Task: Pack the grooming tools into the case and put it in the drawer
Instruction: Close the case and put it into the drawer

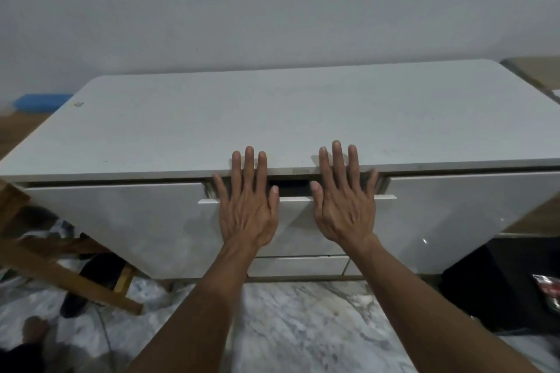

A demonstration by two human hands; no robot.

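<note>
A white glossy cabinet (121,221) fills the middle of the head view. Its top middle drawer (295,221) stands out a little, with a dark gap above its front edge. My left hand (247,206) and my right hand (344,203) lie flat on the drawer front, side by side. Their straight fingers reach up over the gap onto the edge of the cabinet top (272,118). The case and the grooming tools are not in view.
A lower drawer front (300,265) sits under the top one. A wooden chair frame (45,254) stands at the left on the marble floor (303,327). A dark box (500,281) is at the right, a blue object (39,101) at the far left.
</note>
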